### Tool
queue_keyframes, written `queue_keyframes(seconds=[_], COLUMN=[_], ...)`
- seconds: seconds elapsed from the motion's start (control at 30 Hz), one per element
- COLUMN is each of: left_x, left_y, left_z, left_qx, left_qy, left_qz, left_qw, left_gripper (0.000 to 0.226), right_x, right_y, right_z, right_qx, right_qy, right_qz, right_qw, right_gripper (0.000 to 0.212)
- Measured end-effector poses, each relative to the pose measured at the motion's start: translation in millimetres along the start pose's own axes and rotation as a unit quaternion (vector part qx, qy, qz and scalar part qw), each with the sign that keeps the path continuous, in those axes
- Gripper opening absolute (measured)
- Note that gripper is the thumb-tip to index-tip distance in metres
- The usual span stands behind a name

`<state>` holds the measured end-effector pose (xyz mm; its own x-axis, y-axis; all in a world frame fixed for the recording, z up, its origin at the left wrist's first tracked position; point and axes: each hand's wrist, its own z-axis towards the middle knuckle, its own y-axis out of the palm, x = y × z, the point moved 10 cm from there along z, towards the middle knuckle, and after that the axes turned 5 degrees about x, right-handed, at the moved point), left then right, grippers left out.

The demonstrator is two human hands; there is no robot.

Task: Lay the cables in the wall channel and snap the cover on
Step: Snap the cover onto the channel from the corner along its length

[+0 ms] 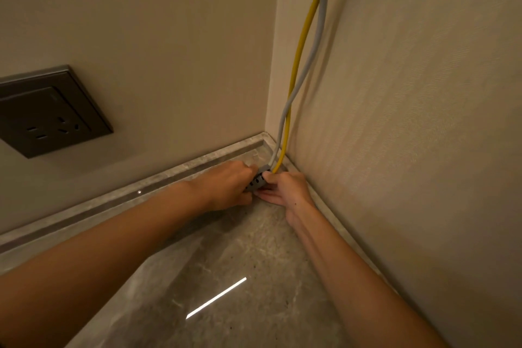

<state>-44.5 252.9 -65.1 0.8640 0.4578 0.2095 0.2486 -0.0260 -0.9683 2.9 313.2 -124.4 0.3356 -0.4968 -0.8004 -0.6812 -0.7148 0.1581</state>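
A yellow cable [300,45] and a grey cable [318,34] hang down the right wall near the room corner and cross each other low down. Their lower ends run into a short grey channel piece with dark slots [257,180] at floor level. My left hand [226,186] grips that piece from the left. My right hand [285,188] holds it from the right, fingers curled where the cables enter. Most of the piece is hidden by both hands.
A dark wall socket plate [50,113] sits on the left wall. A grey stone skirting [113,206] runs along the base of both walls to the corner. The glossy stone floor [226,291] reflects a strip of light.
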Motion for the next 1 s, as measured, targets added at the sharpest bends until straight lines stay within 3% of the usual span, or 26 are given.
queue_keyframes(seconds=[0.13,0.23,0.3,0.4,0.5,0.73,1.0], left_x=[-15,-16,-14,-15,-12,-12,-14], left_y=[-15,-16,-13,-9,-6,-6,-10], left_z=[-3,-4,-5,-4,-3,-7,-11], left_qx=[0.042,0.015,-0.006,-0.031,-0.055,-0.041,0.083], left_qy=[-0.014,-0.015,-0.02,-0.038,-0.043,-0.067,-0.19], left_qz=[-0.113,-0.176,-0.236,-0.302,-0.321,-0.233,-0.11], left_qw=[0.993,0.984,0.972,0.952,0.944,0.969,0.972], left_gripper=[0.029,0.053,0.044,0.033,0.026,0.026,0.026], right_x=[-2,-7,-9,-8,-8,-2,-1], right_y=[4,3,3,4,2,4,10], right_z=[-5,-5,-7,-12,-10,-9,-4], right_qx=[-0.079,-0.13,-0.172,-0.214,-0.211,-0.227,-0.193], right_qy=[0.0,-0.013,-0.011,-0.03,-0.055,-0.064,-0.107], right_qz=[-0.005,0.088,0.135,0.113,0.119,0.118,0.124], right_qw=[0.997,0.988,0.976,0.97,0.969,0.965,0.968], right_gripper=[0.012,0.012,0.021,0.031,0.025,0.021,0.021])
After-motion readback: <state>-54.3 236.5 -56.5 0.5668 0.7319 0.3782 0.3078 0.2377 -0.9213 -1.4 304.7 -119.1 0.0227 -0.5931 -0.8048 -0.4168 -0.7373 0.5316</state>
